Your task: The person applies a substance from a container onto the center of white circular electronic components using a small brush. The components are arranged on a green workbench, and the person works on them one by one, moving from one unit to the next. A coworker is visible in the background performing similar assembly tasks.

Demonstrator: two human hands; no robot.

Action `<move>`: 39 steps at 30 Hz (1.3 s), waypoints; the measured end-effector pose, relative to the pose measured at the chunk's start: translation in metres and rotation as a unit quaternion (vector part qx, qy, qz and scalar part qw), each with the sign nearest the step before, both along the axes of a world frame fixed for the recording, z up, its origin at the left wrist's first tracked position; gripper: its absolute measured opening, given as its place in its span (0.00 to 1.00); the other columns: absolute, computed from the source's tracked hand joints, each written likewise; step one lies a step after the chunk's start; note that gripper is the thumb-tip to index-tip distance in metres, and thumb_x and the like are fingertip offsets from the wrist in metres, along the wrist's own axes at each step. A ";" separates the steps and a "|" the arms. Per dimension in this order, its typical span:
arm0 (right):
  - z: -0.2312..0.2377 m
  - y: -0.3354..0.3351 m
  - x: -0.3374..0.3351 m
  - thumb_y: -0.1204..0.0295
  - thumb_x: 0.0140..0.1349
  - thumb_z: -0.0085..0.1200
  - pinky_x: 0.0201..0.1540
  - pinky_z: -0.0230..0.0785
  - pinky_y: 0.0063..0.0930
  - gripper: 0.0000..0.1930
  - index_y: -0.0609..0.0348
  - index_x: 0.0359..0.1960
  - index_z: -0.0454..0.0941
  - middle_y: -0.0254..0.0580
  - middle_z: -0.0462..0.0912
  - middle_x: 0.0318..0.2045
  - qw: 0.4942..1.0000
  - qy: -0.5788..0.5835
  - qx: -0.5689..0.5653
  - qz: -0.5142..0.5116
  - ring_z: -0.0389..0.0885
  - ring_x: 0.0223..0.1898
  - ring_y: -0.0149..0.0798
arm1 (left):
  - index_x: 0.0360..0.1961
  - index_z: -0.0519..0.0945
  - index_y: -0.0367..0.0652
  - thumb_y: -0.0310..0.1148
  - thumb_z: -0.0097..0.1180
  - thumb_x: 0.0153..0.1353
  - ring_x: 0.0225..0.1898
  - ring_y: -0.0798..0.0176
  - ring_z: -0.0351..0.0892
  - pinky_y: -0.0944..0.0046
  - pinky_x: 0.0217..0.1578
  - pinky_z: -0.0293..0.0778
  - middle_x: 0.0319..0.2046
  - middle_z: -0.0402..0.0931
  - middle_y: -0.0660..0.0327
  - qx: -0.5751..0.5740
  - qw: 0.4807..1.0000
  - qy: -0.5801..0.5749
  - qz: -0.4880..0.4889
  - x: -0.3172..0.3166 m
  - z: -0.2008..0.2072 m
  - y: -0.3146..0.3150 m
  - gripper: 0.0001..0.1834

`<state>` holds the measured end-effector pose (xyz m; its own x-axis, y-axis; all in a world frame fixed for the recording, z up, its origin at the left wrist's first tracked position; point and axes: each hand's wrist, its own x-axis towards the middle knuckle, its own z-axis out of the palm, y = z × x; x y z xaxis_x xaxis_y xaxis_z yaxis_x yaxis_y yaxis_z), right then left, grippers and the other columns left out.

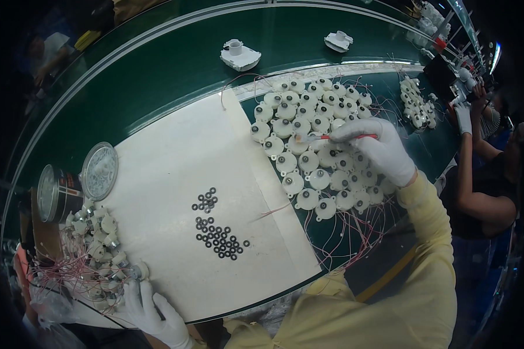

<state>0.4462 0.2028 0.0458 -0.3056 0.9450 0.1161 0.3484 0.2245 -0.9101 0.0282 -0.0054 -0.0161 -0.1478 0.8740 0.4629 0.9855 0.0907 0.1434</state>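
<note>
My right hand [384, 148], in a white glove, is closed around a thin red-handled brush [321, 138]. The brush's pale tip points left, over a dense spread of round cream plastic housings [307, 199] with dark centres and thin wires. My left hand [157, 317], gloved too, lies at the front left with its fingers stretched out and thumb apart. Its fingertips reach the edge of a pile of small cream motors [99, 244] with metal parts and pinkish wires, touching or nearly touching one motor [138, 270]. Several small black rings [218, 238] lie on the white board [157, 174] between my hands.
At the left stand an open tin can [67, 192] and a round lid [100, 171] holding a pale substance. Two white plastic parts [240, 57] sit on the green conveyor [174, 75] beyond the board. To the right, a co-worker's gloved hand [463, 118] is beside more housings [416, 104].
</note>
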 end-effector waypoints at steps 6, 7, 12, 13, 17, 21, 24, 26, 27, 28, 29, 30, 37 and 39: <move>0.016 -0.010 -0.008 0.86 0.59 0.41 0.44 0.74 0.22 0.16 0.69 0.44 0.79 0.45 0.84 0.40 0.999 -0.014 -0.028 -0.013 0.82 0.42 0.32 | 0.51 0.76 0.33 0.22 0.47 0.61 0.58 0.42 0.67 0.47 0.61 0.57 0.56 0.70 0.44 -0.010 1.000 0.003 -0.003 -0.001 0.000 0.000 0.17; 0.017 -0.012 -0.013 0.86 0.59 0.41 0.45 0.75 0.23 0.15 0.70 0.45 0.79 0.46 0.83 0.40 0.999 -0.012 -0.048 -0.019 0.82 0.42 0.32 | 0.51 0.76 0.33 0.22 0.47 0.61 0.58 0.42 0.67 0.47 0.61 0.57 0.56 0.70 0.44 -0.010 1.000 0.000 -0.004 -0.003 -0.001 0.000 0.16; 0.013 -0.020 -0.030 0.83 0.60 0.45 0.43 0.76 0.23 0.12 0.70 0.44 0.78 0.48 0.83 0.40 0.995 0.087 -0.040 0.025 0.83 0.41 0.34 | 0.51 0.76 0.33 0.23 0.47 0.61 0.58 0.42 0.67 0.47 0.61 0.57 0.56 0.70 0.44 -0.004 1.000 -0.008 -0.014 -0.004 -0.002 0.000 0.17; 0.012 -0.021 -0.033 0.83 0.60 0.45 0.43 0.77 0.23 0.12 0.70 0.43 0.78 0.48 0.83 0.40 0.993 0.103 -0.050 0.008 0.83 0.41 0.35 | 0.51 0.76 0.32 0.23 0.47 0.61 0.58 0.42 0.67 0.47 0.61 0.57 0.56 0.70 0.44 -0.005 1.000 -0.006 -0.014 -0.004 -0.001 -0.001 0.17; 0.008 -0.019 -0.041 0.81 0.60 0.47 0.43 0.78 0.24 0.10 0.70 0.42 0.77 0.48 0.82 0.39 0.987 0.131 -0.081 -0.040 0.83 0.41 0.36 | 0.51 0.76 0.32 0.22 0.46 0.61 0.58 0.42 0.67 0.47 0.61 0.57 0.56 0.70 0.44 -0.007 1.000 -0.006 -0.016 -0.005 -0.002 0.000 0.17; 0.009 -0.015 -0.047 0.81 0.60 0.48 0.41 0.78 0.23 0.10 0.71 0.41 0.77 0.47 0.82 0.38 0.984 0.122 -0.112 -0.064 0.83 0.40 0.35 | 0.51 0.76 0.32 0.22 0.46 0.61 0.58 0.42 0.67 0.47 0.61 0.57 0.56 0.70 0.44 -0.007 1.000 -0.010 -0.014 -0.005 -0.002 -0.001 0.17; 0.005 -0.013 -0.047 0.81 0.60 0.49 0.40 0.77 0.22 0.10 0.71 0.41 0.77 0.46 0.82 0.38 0.982 0.128 -0.122 -0.068 0.83 0.39 0.33 | 0.51 0.76 0.32 0.22 0.46 0.61 0.58 0.42 0.67 0.47 0.61 0.57 0.56 0.70 0.44 -0.006 1.000 -0.011 -0.015 -0.005 -0.002 -0.001 0.17; 0.002 -0.012 -0.048 0.81 0.60 0.49 0.39 0.76 0.21 0.10 0.71 0.41 0.77 0.45 0.82 0.38 0.985 0.117 -0.111 -0.065 0.82 0.38 0.31 | 0.51 0.76 0.33 0.22 0.46 0.61 0.58 0.42 0.67 0.46 0.61 0.57 0.56 0.70 0.44 -0.006 1.000 -0.018 -0.016 -0.004 -0.001 0.000 0.17; 0.000 -0.012 -0.049 0.81 0.60 0.49 0.39 0.76 0.20 0.10 0.70 0.41 0.78 0.45 0.82 0.37 0.984 0.123 -0.114 -0.068 0.82 0.37 0.30 | 0.51 0.76 0.33 0.22 0.46 0.60 0.58 0.42 0.68 0.46 0.61 0.57 0.56 0.70 0.44 -0.007 1.000 -0.014 -0.015 -0.004 -0.001 -0.001 0.17; -0.001 -0.011 -0.050 0.81 0.59 0.49 0.39 0.76 0.20 0.10 0.70 0.41 0.78 0.44 0.82 0.37 0.982 0.129 -0.116 -0.071 0.82 0.36 0.30 | 0.51 0.76 0.33 0.22 0.46 0.60 0.58 0.42 0.68 0.46 0.61 0.57 0.56 0.70 0.44 -0.008 1.000 -0.011 -0.013 -0.004 -0.001 -0.001 0.17; -0.002 -0.010 -0.050 0.81 0.59 0.50 0.39 0.75 0.19 0.10 0.70 0.41 0.78 0.43 0.83 0.37 0.981 0.135 -0.119 -0.074 0.82 0.35 0.29 | 0.51 0.76 0.33 0.22 0.46 0.60 0.58 0.42 0.68 0.46 0.61 0.57 0.56 0.70 0.44 -0.009 1.000 -0.007 -0.012 -0.005 -0.001 -0.001 0.17; -0.002 -0.010 -0.050 0.81 0.59 0.50 0.39 0.75 0.19 0.09 0.69 0.41 0.78 0.43 0.83 0.36 0.983 0.119 -0.118 -0.074 0.82 0.35 0.28 | 0.51 0.76 0.33 0.22 0.47 0.60 0.58 0.42 0.68 0.46 0.61 0.57 0.56 0.70 0.44 -0.008 1.000 -0.006 -0.014 -0.005 -0.001 -0.001 0.17; 0.001 -0.014 -0.044 0.81 0.58 0.50 0.38 0.74 0.17 0.09 0.67 0.39 0.80 0.41 0.83 0.36 0.990 0.051 -0.102 -0.079 0.82 0.34 0.27 | 0.51 0.77 0.33 0.22 0.47 0.60 0.58 0.42 0.67 0.46 0.61 0.57 0.56 0.70 0.44 -0.009 1.000 -0.008 -0.011 -0.004 -0.002 -0.001 0.17; 0.003 -0.015 -0.043 0.81 0.58 0.50 0.37 0.74 0.17 0.10 0.67 0.39 0.81 0.41 0.84 0.36 0.991 0.042 -0.102 -0.081 0.82 0.33 0.28 | 0.51 0.76 0.33 0.22 0.47 0.60 0.58 0.41 0.67 0.46 0.60 0.58 0.56 0.70 0.44 -0.007 1.000 -0.008 -0.014 -0.005 -0.002 -0.001 0.17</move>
